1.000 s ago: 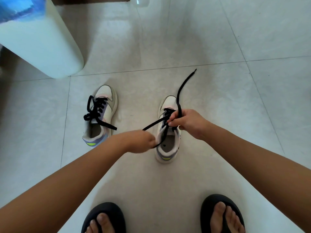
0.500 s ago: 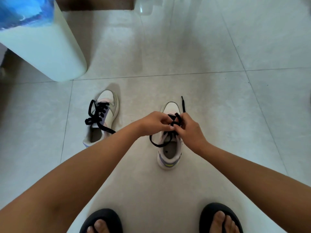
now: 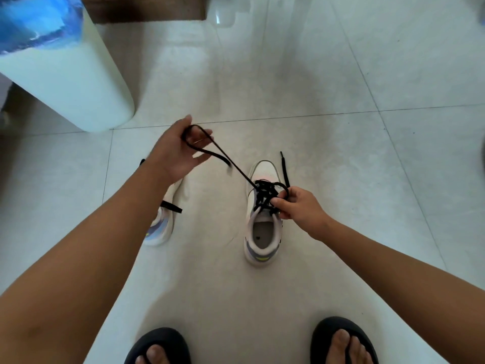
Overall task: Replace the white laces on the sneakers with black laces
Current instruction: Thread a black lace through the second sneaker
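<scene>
Two white sneakers stand on the tiled floor. The right sneaker carries a black lace through its eyelets. My right hand pinches a loop of that lace at the sneaker's right side. My left hand is raised up and to the left, with a long loop of the same lace hooked round its thumb and spread fingers and pulled taut. A loose lace end lies by the toe. The left sneaker is mostly hidden behind my left forearm; a black lace end shows on it.
A tall white cylinder with a blue top stands at the upper left. My two feet in black sandals are at the bottom edge. A dark wooden edge runs along the top.
My left hand has left the sneaker's tongue and moved up and left, drawing out a long loop of the black lace. My right hand stayed at the sneaker, holding its loop.
</scene>
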